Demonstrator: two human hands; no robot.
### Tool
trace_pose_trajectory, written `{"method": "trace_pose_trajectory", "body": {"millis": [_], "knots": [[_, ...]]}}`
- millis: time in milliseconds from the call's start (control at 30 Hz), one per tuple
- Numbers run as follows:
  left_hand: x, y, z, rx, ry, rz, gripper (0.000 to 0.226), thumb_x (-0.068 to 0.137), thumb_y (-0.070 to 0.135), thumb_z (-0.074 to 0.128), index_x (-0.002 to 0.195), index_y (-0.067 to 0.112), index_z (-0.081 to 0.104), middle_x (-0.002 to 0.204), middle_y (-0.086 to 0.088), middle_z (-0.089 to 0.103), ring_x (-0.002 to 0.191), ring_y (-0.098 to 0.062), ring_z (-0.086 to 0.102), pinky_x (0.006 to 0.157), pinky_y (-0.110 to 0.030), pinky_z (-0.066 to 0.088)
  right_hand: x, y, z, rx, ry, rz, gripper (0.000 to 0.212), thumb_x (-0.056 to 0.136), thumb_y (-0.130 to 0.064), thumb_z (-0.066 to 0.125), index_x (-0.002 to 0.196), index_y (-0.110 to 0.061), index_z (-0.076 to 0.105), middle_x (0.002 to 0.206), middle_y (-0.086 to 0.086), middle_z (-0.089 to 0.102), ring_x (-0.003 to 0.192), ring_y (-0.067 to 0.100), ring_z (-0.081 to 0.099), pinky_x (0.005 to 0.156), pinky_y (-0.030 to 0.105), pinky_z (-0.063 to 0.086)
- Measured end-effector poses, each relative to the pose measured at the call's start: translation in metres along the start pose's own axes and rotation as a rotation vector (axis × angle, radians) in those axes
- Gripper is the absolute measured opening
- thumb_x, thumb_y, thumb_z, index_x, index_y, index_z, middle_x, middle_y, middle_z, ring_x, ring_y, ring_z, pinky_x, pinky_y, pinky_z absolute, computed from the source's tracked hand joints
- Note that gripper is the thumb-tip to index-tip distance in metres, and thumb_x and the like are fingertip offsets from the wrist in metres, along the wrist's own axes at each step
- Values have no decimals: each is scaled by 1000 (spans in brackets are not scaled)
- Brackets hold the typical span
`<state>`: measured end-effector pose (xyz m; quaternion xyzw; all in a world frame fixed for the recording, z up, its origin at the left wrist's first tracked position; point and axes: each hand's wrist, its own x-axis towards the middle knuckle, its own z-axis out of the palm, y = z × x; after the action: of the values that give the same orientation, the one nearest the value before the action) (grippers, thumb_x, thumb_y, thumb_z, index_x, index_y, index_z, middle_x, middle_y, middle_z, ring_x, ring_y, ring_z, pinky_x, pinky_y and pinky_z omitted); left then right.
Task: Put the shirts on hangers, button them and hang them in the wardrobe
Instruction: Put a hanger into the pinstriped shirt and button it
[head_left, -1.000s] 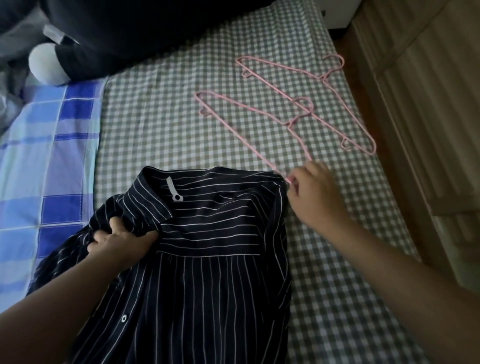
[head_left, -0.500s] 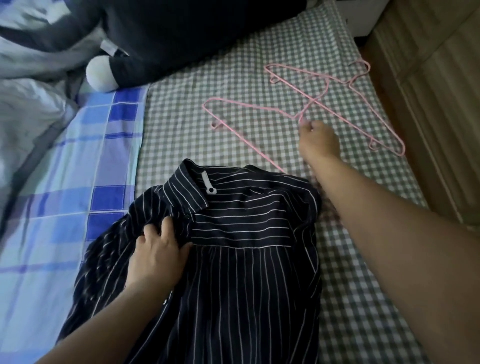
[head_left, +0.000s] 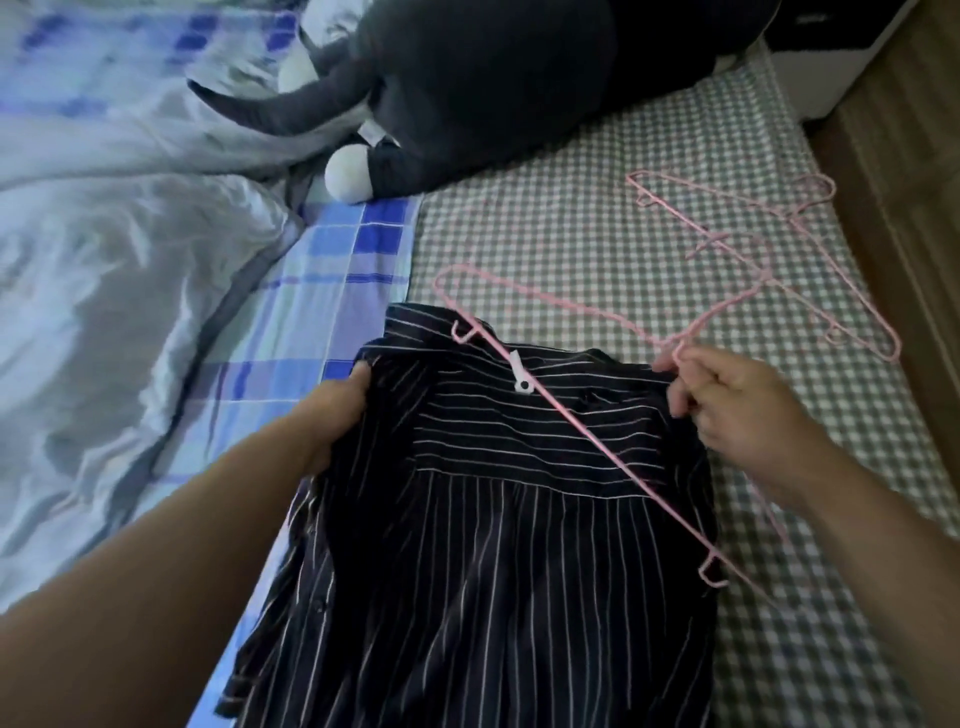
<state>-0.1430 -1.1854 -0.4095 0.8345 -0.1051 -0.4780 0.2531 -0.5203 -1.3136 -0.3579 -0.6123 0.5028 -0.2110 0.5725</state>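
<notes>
A dark navy shirt with thin white stripes (head_left: 498, 545) lies open on the bed, collar toward the far side. My left hand (head_left: 332, 415) grips its left shoulder edge. My right hand (head_left: 737, 410) holds a pink hanger (head_left: 587, 431) by the neck just under the hook. The hanger is lifted and lies slantwise over the collar and yoke, its bar running from the collar down to the shirt's right side. A second pink hanger (head_left: 810, 270) lies flat on the checked sheet farther right.
The bed has a grey-and-white checked sheet (head_left: 571, 234) and a blue plaid part (head_left: 343, 270). A rumpled grey duvet (head_left: 114, 291) fills the left. A dark plush toy (head_left: 493, 83) lies at the far end. Wooden flooring and furniture (head_left: 914, 182) border the right edge.
My right hand took the nearer hanger off the sheet and carried it back over the shirt. My left hand shifted up to the shirt's left shoulder edge.
</notes>
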Motion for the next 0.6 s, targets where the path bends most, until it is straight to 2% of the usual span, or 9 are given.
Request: {"method": "trace_pose_trajectory", "body": {"millis": [67, 167, 267, 333, 400, 500, 533, 567, 600], "knots": [[4, 3, -8, 26, 88, 8, 87, 82, 75, 43, 130, 4, 60, 126, -17, 65, 110, -38, 66, 101, -52, 53, -12, 12, -3, -10, -173, 137, 30, 108, -21, 42, 99, -21, 71, 67, 6, 52, 43, 9, 26, 40, 19, 20], [-16, 17, -9, 169, 284, 68, 67, 102, 53, 34, 135, -1, 57, 134, -23, 59, 122, -41, 57, 106, -46, 46, -19, 15, -8, -182, -336, 236, 29, 108, -17, 43, 100, -13, 71, 65, 5, 52, 42, 7, 29, 40, 17, 23], [-56, 36, 4, 341, 337, 270, 53, 109, 37, 27, 107, 0, 65, 102, -17, 64, 105, -39, 58, 85, -38, 41, -15, 11, 2, -454, -388, 164, 32, 108, -19, 43, 98, -22, 73, 63, -2, 59, 45, 4, 40, 48, 16, 34], [-90, 34, 17, 339, 253, 392, 51, 109, 37, 28, 88, 4, 61, 87, -13, 62, 92, -35, 58, 77, -35, 38, -6, 8, 15, -481, -382, 122, 32, 108, -21, 42, 98, -25, 72, 63, -5, 60, 48, 4, 42, 50, 15, 36], [-130, 24, 34, 359, 14, 500, 41, 110, 36, 33, 89, 12, 58, 93, -15, 66, 90, -33, 63, 75, -33, 42, 7, 8, 31, -382, -324, 115, 31, 108, -21, 43, 98, -26, 72, 67, -3, 61, 46, 3, 41, 47, 14, 36], [-170, -10, 51, 304, -549, 397, 19, 107, 39, 47, 123, 39, 56, 100, -9, 71, 85, -32, 70, 76, -38, 59, 24, 16, 55, -297, -226, 128, 29, 107, -19, 48, 94, -28, 73, 80, 1, 67, 58, 8, 50, 58, 20, 42], [-168, -28, 49, 305, -574, 365, 32, 105, 40, 51, 136, 45, 48, 100, -3, 72, 85, -29, 71, 74, -34, 59, 28, 20, 61, -329, -193, 135, 28, 106, -18, 50, 93, -28, 73, 85, 3, 70, 67, 12, 55, 65, 24, 45], [-159, -48, 42, 314, -458, 376, 40, 104, 38, 54, 143, 41, 47, 100, 2, 72, 86, -25, 70, 72, -29, 57, 32, 24, 68, -354, -159, 155, 25, 104, -18, 53, 92, -26, 73, 91, 7, 72, 75, 15, 58, 69, 28, 46], [-144, -68, 30, 341, -220, 381, 38, 103, 33, 57, 141, 33, 53, 103, 5, 73, 88, -21, 70, 73, -27, 55, 34, 27, 73, -368, -129, 181, 21, 103, -19, 55, 92, -23, 73, 95, 9, 73, 80, 18, 60, 71, 31, 46]]}}
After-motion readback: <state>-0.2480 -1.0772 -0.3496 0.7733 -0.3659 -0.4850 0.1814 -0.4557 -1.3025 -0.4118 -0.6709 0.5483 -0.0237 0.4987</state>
